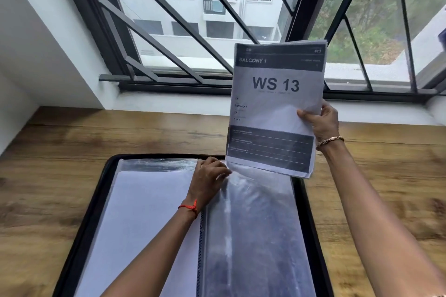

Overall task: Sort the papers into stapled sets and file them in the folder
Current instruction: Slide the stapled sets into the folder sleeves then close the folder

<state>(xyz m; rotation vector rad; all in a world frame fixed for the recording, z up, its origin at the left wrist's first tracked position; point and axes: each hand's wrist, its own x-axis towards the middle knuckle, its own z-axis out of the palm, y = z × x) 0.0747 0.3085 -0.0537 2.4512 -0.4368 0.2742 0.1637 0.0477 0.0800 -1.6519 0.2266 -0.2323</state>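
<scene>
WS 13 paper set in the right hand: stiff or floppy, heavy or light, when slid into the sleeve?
Probably somewhat stiff: the paper set stands upright though the right hand pinches only one edge. Likely light, since that single grip carries it. The glossy clear sleeve may let it slide in easily.

Open black-rimmed sleeve folder [253, 236] lies on the brown wooden table [60, 147] below the barred window [193, 7]; white printed paper set [272, 108] upright over its far right corner
</scene>
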